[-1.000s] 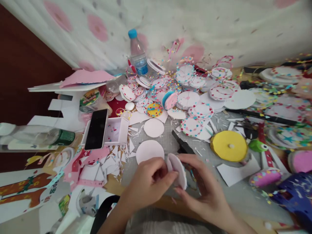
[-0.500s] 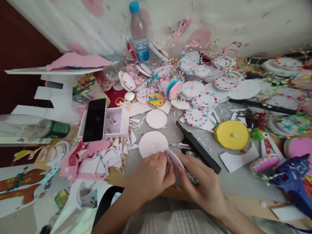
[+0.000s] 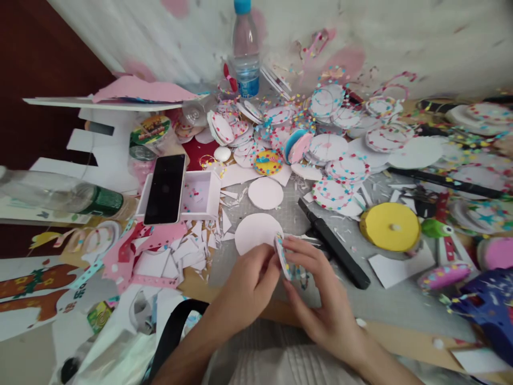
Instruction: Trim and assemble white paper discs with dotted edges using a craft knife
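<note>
Between my hands a small white paper disc (image 3: 284,261) stands on edge, trimmed with colourful confetti string. My left hand (image 3: 253,280) pinches its left side, the fingertips partly hidden. On its other side, the fingers and thumb of my right hand (image 3: 320,291) hold the rim, with some of the beaded trim hanging below. Just beyond my left hand a larger white paper circle (image 3: 256,230) lies flat on the grey cutting mat (image 3: 224,267). Behind it is a smaller white circle (image 3: 265,193).
A black utility knife (image 3: 334,243) lies right of my hands, near a yellow disc (image 3: 389,226). Decorated discs (image 3: 332,192) pile up behind. A phone (image 3: 164,188) rests on a white box (image 3: 204,195) at left. A water bottle (image 3: 246,51) stands at the back; a blue glue gun (image 3: 487,305) lies right.
The disc between my hands has turned more upright, and its colourful trim now shows. My right hand's fingers have spread along it. The whole view has shifted slightly.
</note>
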A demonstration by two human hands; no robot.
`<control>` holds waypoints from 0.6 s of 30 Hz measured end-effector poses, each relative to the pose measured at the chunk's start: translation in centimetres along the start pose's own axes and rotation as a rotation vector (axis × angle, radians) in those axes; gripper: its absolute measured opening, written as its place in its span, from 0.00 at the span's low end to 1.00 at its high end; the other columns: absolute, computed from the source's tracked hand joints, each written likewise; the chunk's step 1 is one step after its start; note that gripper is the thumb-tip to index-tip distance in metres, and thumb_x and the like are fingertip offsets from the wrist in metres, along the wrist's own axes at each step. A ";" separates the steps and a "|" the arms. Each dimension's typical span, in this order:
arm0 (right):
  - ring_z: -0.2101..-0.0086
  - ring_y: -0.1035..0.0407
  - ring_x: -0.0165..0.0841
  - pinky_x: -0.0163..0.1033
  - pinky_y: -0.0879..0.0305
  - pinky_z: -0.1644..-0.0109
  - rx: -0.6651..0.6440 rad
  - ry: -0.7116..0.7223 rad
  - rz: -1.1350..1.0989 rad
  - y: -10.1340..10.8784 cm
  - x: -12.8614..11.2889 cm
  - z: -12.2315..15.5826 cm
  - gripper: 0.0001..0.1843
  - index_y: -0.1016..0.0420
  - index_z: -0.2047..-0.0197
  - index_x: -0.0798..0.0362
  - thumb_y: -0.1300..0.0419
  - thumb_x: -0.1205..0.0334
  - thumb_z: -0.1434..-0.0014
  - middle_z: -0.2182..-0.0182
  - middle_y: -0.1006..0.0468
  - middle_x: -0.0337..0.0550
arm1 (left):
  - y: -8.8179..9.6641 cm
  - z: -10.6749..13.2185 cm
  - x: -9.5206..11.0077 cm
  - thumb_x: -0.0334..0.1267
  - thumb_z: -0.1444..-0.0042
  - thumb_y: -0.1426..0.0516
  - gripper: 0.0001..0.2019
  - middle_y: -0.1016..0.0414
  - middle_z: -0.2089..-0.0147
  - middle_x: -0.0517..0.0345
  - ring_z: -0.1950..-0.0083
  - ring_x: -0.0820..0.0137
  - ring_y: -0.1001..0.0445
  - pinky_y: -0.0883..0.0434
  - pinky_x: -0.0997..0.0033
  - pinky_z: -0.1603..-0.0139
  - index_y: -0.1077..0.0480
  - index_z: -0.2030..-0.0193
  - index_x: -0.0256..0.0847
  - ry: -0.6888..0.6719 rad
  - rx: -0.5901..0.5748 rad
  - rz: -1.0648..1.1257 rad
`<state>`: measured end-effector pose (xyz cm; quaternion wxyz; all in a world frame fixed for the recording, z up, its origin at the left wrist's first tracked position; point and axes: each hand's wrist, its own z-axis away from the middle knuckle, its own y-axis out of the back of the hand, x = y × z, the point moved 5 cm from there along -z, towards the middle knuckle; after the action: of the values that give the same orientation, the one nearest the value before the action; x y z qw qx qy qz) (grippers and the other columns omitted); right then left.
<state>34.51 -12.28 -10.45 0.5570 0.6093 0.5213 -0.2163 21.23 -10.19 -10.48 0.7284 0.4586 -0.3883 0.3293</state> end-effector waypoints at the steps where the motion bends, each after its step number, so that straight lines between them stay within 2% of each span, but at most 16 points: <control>1: 0.38 0.44 0.44 0.55 0.43 0.37 0.010 -0.011 0.014 0.1 -0.1 0.1 0.22 0.37 0.44 0.50 0.44 0.72 0.41 0.41 0.36 0.52 | 0.1 -0.1 0.1 0.36 0.33 0.54 0.09 0.29 0.65 0.59 0.64 0.71 0.29 0.34 0.71 0.61 0.34 0.62 0.40 -0.036 0.013 -0.037; 3: 0.38 0.47 0.47 0.57 0.44 0.38 0.032 -0.048 0.055 0.4 -0.1 0.2 0.16 0.35 0.50 0.49 0.42 0.68 0.42 0.43 0.36 0.52 | 0.0 -0.2 0.1 0.33 0.34 0.52 0.08 0.27 0.59 0.55 0.57 0.68 0.28 0.32 0.69 0.56 0.34 0.55 0.39 -0.126 0.047 -0.109; 4: 0.39 0.47 0.48 0.58 0.44 0.39 0.032 -0.064 0.077 0.6 -0.1 0.2 0.13 0.35 0.52 0.49 0.42 0.65 0.42 0.44 0.36 0.52 | -0.1 -0.2 0.1 0.31 0.34 0.52 0.10 0.27 0.55 0.53 0.53 0.67 0.28 0.31 0.68 0.52 0.35 0.50 0.39 -0.171 0.067 -0.141; 7: 0.43 0.44 0.49 0.58 0.43 0.43 -0.014 -0.102 0.140 1.0 0.2 -0.1 0.15 0.35 0.50 0.50 0.42 0.59 0.40 0.47 0.34 0.51 | -0.8 -0.1 0.3 0.28 0.34 0.53 0.19 0.29 0.45 0.48 0.43 0.67 0.31 0.33 0.66 0.42 0.42 0.38 0.39 -0.334 0.117 -0.251; 11: 0.48 0.41 0.44 0.54 0.42 0.46 -0.034 -0.129 0.180 1.7 0.8 -0.7 0.12 0.34 0.47 0.50 0.48 0.65 0.34 0.53 0.29 0.48 | -1.5 0.4 0.7 0.25 0.35 0.52 0.23 0.32 0.40 0.47 0.37 0.68 0.36 0.38 0.66 0.35 0.45 0.35 0.39 -0.495 0.194 -0.352; 13: 0.48 0.41 0.44 0.54 0.42 0.46 -0.028 -0.107 0.210 2.0 0.9 -0.9 0.11 0.34 0.48 0.52 0.48 0.67 0.34 0.53 0.29 0.49 | -1.0 0.6 0.9 0.26 0.36 0.50 0.19 0.31 0.42 0.46 0.39 0.66 0.35 0.36 0.65 0.38 0.41 0.39 0.37 -0.463 0.266 -0.337; 15: 0.48 0.42 0.46 0.55 0.43 0.46 -0.025 -0.067 0.277 2.2 0.8 -1.0 0.11 0.34 0.49 0.54 0.47 0.67 0.35 0.53 0.29 0.51 | -0.3 0.7 1.0 0.30 0.38 0.48 0.09 0.27 0.54 0.49 0.49 0.66 0.29 0.31 0.67 0.47 0.34 0.51 0.36 -0.376 0.304 -0.281; 16: 0.47 0.42 0.47 0.56 0.43 0.46 -0.031 -0.042 0.307 2.3 0.6 -1.0 0.11 0.34 0.49 0.55 0.46 0.67 0.36 0.54 0.29 0.52 | 0.0 0.7 1.0 0.32 0.38 0.47 0.03 0.28 0.61 0.54 0.56 0.69 0.29 0.31 0.70 0.54 0.33 0.59 0.38 -0.320 0.279 -0.240; 18: 0.47 0.42 0.48 0.57 0.43 0.46 -0.080 0.005 0.328 2.1 0.2 -1.1 0.12 0.33 0.51 0.56 0.44 0.68 0.38 0.55 0.29 0.52 | 0.1 0.6 1.1 0.37 0.37 0.46 0.08 0.33 0.70 0.61 0.68 0.73 0.33 0.33 0.74 0.65 0.36 0.68 0.40 -0.215 0.142 -0.152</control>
<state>36.04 -10.85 -9.38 0.6073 0.6641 0.4243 -0.1003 21.51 -10.53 -9.36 0.6712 0.5696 -0.4041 0.2484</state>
